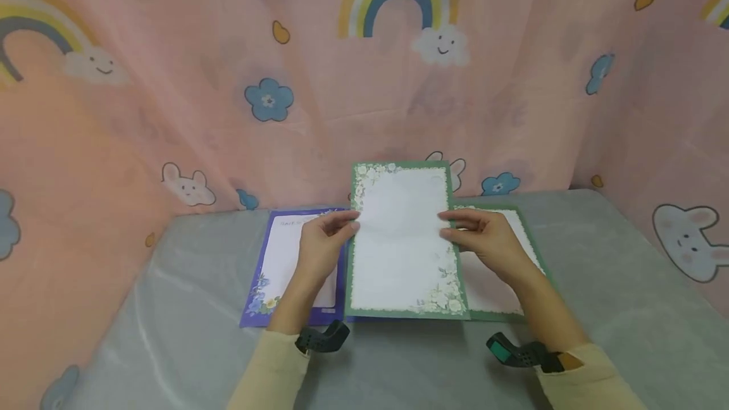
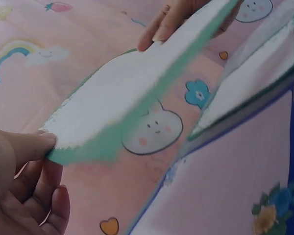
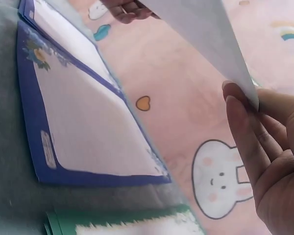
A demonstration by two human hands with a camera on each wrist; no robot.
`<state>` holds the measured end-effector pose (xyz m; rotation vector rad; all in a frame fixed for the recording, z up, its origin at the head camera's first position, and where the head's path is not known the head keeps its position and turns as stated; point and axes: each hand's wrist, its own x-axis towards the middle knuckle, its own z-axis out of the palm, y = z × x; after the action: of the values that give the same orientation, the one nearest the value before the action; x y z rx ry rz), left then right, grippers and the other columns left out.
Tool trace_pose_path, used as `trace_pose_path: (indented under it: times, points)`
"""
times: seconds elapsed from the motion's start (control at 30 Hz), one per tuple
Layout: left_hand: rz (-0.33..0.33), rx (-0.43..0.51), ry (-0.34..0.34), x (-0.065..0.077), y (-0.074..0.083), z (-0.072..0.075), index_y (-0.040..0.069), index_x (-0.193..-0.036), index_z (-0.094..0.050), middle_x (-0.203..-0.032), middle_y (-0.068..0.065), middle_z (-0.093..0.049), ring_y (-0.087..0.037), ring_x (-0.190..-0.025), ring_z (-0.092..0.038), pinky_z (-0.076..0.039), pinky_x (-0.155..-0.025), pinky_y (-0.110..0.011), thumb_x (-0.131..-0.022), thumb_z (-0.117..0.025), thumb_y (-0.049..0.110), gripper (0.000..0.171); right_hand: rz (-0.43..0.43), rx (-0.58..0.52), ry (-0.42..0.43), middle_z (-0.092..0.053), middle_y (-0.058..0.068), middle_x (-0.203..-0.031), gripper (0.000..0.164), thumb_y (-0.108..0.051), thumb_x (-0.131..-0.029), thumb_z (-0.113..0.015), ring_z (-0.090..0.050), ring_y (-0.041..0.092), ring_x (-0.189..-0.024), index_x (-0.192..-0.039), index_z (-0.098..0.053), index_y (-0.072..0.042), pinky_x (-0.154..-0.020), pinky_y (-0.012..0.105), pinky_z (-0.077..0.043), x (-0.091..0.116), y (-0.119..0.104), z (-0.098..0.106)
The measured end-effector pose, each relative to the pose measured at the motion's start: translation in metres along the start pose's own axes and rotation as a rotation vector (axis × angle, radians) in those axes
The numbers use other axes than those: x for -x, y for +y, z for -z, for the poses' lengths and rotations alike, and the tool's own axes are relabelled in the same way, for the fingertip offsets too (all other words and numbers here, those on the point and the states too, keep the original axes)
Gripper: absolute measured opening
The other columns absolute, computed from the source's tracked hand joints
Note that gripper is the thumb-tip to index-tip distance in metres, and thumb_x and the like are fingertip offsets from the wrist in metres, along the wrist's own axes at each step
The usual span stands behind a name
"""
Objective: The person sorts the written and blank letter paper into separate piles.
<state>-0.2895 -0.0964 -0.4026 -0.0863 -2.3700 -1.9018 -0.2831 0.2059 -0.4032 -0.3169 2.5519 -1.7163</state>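
Observation:
Both hands hold up a sheet of paper (image 1: 404, 245) with a green border and white flowers in two corners. My left hand (image 1: 321, 242) pinches its left edge between thumb and fingers. At the opposite edge, my right hand (image 1: 486, 236) pinches it the same way. In the left wrist view the raised sheet bends a little along its length. Beneath it lies a blue-bordered sheet (image 3: 88, 117), mostly hidden in the head view. Another blue-bordered sheet (image 1: 280, 264), with handwriting near its top, lies to the left. Green-bordered sheets (image 1: 526, 233) lie to the right, partly covered.
The sheets lie on a grey cloth-covered table (image 1: 188, 309). A pink curtain (image 1: 319, 138) printed with rainbows, clouds and rabbits hangs right behind the table. Each wrist wears a black strap, the left strap (image 1: 324, 337) and the right strap (image 1: 524, 353).

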Motion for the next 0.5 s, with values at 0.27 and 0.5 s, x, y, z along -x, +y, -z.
trace_pose_path:
  times: [0.27,0.5]
  points:
    - [-0.019,0.046,-0.116,0.002,0.019,-0.01,0.011,-0.117,-0.075,-0.11,-0.008,-0.071,-0.017,-0.101,-0.065,-0.054,-0.095,-0.032,-0.094,-0.071,0.016,0.024,0.044,0.009,0.03,-0.072,-0.023,-0.105,0.042,-0.025,-0.094,-0.072,-0.071,0.001,-0.093,-0.131,-0.066,-0.005,-0.077,0.025,-0.06,0.015,-0.005,0.026]
    - [-0.072,0.014,-0.148,0.002,0.037,-0.028,0.012,-0.114,-0.076,-0.107,-0.008,-0.073,-0.018,-0.101,-0.068,-0.055,-0.096,-0.036,-0.094,-0.071,0.016,0.021,0.092,0.028,0.099,-0.072,-0.021,-0.1,0.035,-0.017,-0.096,-0.07,-0.069,0.0,-0.089,-0.131,-0.067,-0.009,-0.074,0.019,-0.058,0.026,-0.01,0.049]
